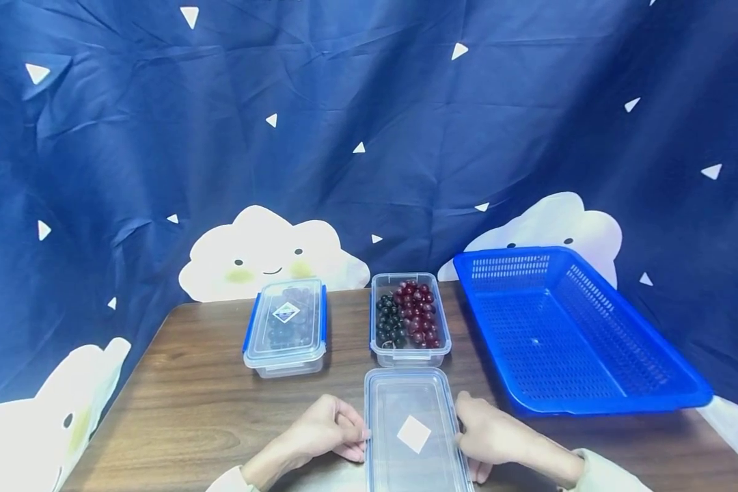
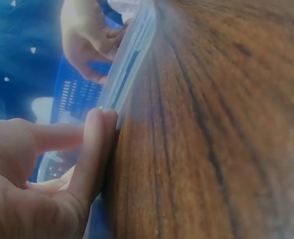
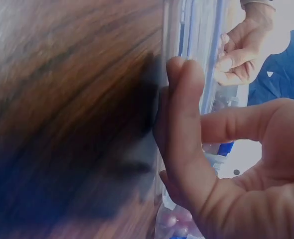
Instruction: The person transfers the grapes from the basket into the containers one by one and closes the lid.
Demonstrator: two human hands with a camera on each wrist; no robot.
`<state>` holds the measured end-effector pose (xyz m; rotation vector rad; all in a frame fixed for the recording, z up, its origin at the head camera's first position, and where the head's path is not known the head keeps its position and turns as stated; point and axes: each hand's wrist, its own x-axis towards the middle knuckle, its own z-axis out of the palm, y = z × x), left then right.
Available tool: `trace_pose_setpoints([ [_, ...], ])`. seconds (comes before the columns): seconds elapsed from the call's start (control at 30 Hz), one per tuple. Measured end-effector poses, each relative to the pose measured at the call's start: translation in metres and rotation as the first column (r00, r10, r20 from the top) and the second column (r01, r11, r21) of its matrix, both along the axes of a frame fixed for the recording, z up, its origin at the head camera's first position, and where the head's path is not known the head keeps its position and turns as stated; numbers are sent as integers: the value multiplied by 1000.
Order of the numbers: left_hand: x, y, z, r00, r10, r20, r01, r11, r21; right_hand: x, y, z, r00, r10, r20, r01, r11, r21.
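A clear plastic container lid point(image 1: 413, 465) with a white diamond label lies flat between my hands at the table's front. My left hand point(image 1: 326, 432) pinches its left edge; in the left wrist view, the fingertips point(image 2: 94, 124) meet at the rim. On the opposite side my right hand point(image 1: 490, 432) grips the right edge, with curled fingers point(image 3: 187, 94) against it in the right wrist view. Just behind the lid stands an uncovered clear container point(image 1: 411, 357), holding dark grapes point(image 1: 389, 320) on its left and red grapes point(image 1: 418, 314) on its right.
At the back left, a lidded container point(image 1: 283, 365) with blue side clips holds dark fruit. A large blue plastic basket point(image 1: 486, 342) stands at the right, close to the right hand. Behind the wooden table point(image 1: 197, 389) hangs a blue cloth point(image 1: 344, 82) with clouds.
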<state>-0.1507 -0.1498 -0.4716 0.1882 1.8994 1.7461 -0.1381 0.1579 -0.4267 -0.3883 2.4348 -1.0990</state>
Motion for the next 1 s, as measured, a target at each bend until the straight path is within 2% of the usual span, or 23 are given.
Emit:
trace_pose_setpoints([
  [0.1,4,-4,3,1000,-21,-2,21,1000,1,5,2,1,997,-1,71,6,997,-73],
  [0.2,9,-10,13,999,-36,-28,37,999,9,9,4,7,992,11,126,7,989,-145],
  [0.3,9,-17,29,998,-27,-56,28,999,15,10,2,17,991,33,129,-6,980,-200],
  [0.43,3,-26,49,995,-7,-101,9,1000,19,6,-1,34,995,43,88,-19,965,-261],
  [0.53,-7,-31,61,990,14,-142,-13,1000,4,-3,-5,47,999,8,38,3,960,-279],
  [0.63,-19,-31,73,984,56,-171,-58,998,-8,-14,-9,61,998,-61,-25,52,960,-276],
  [0.7,-29,-27,82,976,101,-192,-105,994,-9,-26,-10,69,988,-127,-88,99,957,-272],
  [0.83,-50,-17,98,959,190,-209,-192,981,7,-52,-10,82,954,-242,-178,187,942,-278],
  [0.9,-61,-12,105,952,224,-209,-226,974,14,-66,-9,87,944,-271,-190,213,936,-281],
  [1.0,-80,-8,113,944,267,-193,-266,963,34,-88,-6,93,946,-272,-177,218,936,-275],
])
